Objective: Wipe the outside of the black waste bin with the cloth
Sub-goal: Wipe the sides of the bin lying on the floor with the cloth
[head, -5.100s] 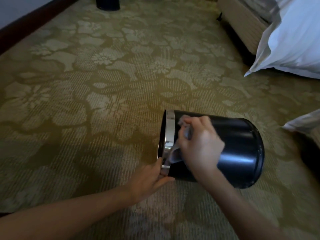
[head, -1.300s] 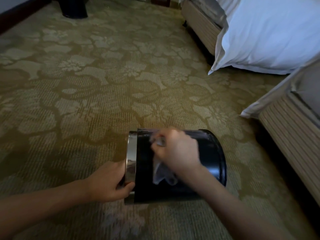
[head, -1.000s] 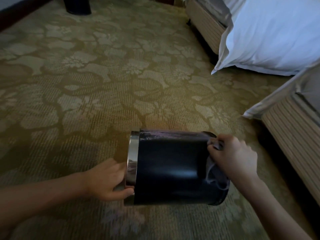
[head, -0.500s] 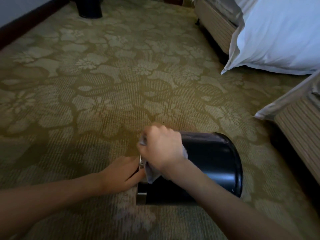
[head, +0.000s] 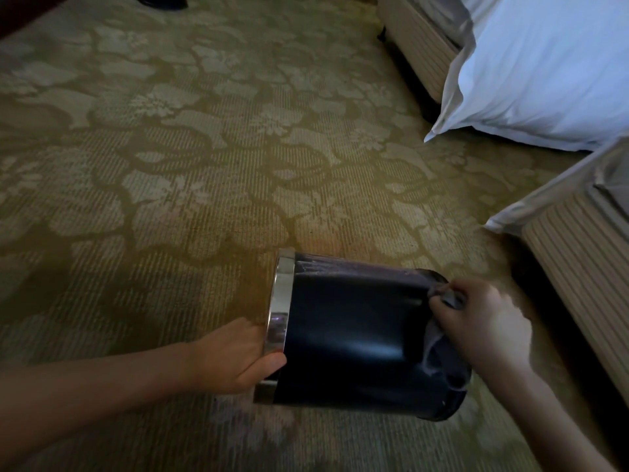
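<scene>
Back at base, cloth (head: pixel 450 299), bin (head: pixel 350 335) between hands (head: pixel 235 356) (head: pixel 486 332)

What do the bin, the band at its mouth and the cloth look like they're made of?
Bin: glossy black, likely painted metal or hard plastic; soft light streaks run along its side.
Band: polished metal, seemingly chrome; it mirrors its surroundings.
Cloth: thin grey fabric, matte; it crumples and drapes over the bin's base end.

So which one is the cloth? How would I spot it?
Find the black bin lying on its side on the flowery carpet. At its closed end, away from the shiny rim, the right hand grips the cloth against it. It is the only soft, crumpled grey thing; the bin is smooth and glossy.
</scene>
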A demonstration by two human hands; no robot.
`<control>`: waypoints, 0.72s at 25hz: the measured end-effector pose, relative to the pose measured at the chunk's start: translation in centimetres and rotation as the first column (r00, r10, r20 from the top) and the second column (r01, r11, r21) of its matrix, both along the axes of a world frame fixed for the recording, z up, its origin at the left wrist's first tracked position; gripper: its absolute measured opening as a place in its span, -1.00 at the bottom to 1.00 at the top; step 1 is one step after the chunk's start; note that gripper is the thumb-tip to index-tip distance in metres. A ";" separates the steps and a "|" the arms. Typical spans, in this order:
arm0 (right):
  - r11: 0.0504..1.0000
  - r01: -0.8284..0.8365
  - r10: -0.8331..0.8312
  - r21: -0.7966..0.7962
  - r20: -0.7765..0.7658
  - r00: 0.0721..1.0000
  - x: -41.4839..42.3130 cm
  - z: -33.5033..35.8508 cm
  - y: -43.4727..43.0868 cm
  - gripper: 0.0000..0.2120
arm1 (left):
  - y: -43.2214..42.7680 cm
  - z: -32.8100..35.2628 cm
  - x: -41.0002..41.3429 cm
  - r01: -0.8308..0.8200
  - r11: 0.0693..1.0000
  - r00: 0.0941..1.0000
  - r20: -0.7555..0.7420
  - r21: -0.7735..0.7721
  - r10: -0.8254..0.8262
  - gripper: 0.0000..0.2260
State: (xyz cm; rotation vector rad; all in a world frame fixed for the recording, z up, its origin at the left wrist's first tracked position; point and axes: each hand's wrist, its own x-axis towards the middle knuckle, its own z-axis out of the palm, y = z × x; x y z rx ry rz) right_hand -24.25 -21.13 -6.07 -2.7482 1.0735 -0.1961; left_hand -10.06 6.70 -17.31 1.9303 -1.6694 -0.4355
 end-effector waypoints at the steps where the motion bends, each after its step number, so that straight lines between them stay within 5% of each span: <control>1: 1.000 -0.015 0.015 -0.016 0.003 1.000 0.7 0.0 1.1 -0.85 | -0.1 0.0 0.1 0.000 1.000 1.000 0.012 0.009 -0.001 -0.49; 4: 0.982 -0.187 0.187 0.017 0.005 0.982 5.0 -0.6 6.0 -0.81 | -0.4 -0.3 0.5 -0.033 0.999 0.999 -0.035 0.031 0.034 -0.48; 7: 0.861 -0.506 0.506 0.052 0.013 0.863 9.9 -1.1 12.5 -0.82 | -0.2 -0.6 0.9 -0.098 0.994 0.993 -0.064 0.055 0.101 -0.57; 9: 0.830 -0.553 0.553 0.067 0.018 0.833 11.5 -0.9 13.9 -0.80 | -0.1 -0.2 1.2 -0.130 0.989 0.983 -0.122 0.066 0.137 -0.57; 15: 0.986 -0.142 0.146 0.089 -0.031 0.989 4.7 -0.8 1.2 -0.71 | -0.4 0.5 1.0 -0.110 0.991 0.966 -0.226 0.071 0.123 -0.51; 18: 0.947 -0.044 0.012 0.319 0.099 0.995 0.6 0.0 -3.0 -0.79 | 0.2 0.8 0.1 -0.148 0.984 0.952 -0.256 0.100 0.169 -0.62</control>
